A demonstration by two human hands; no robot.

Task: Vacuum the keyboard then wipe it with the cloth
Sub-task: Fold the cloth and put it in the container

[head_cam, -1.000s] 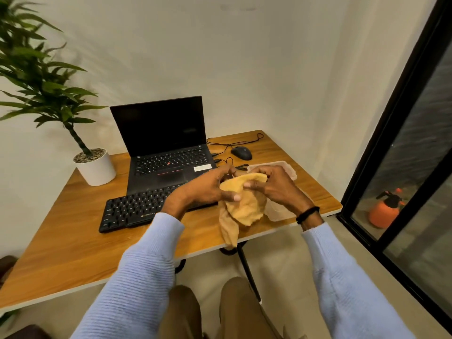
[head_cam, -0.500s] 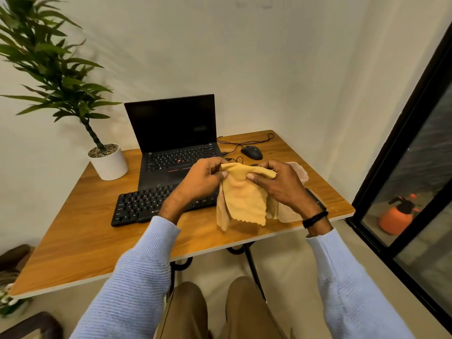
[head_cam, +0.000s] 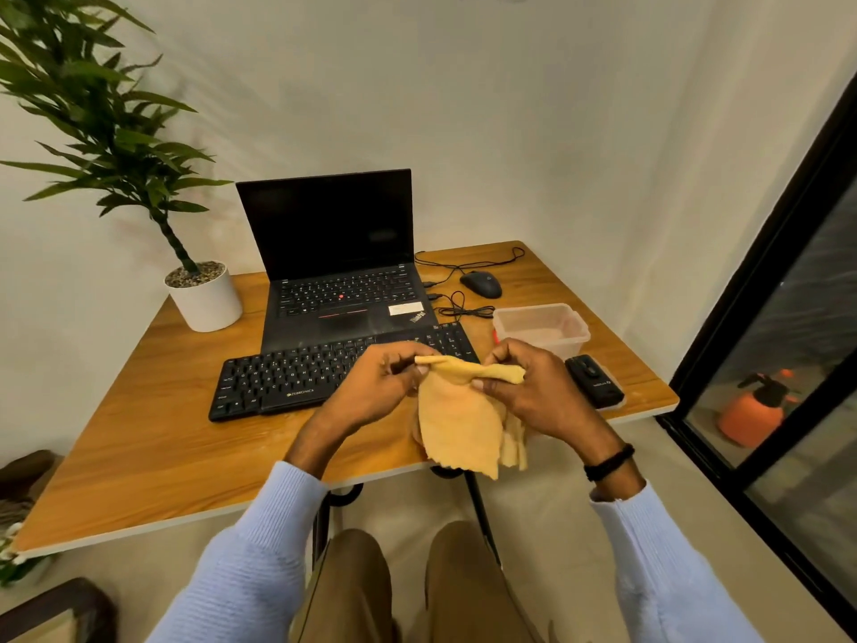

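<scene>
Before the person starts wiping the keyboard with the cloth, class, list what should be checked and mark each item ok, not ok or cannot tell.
1. Cloth gripped: ok; left hand and right hand pinch its top edge.
2. Cloth opened out for wiping: not ok; it hangs in folds.
3. Keyboard in reach: ok; it lies on the table just behind the hands.
4. Keyboard already vacuumed: cannot tell.
5. Hands free of other tools: ok; the small black device lies on the table at the right.
</scene>
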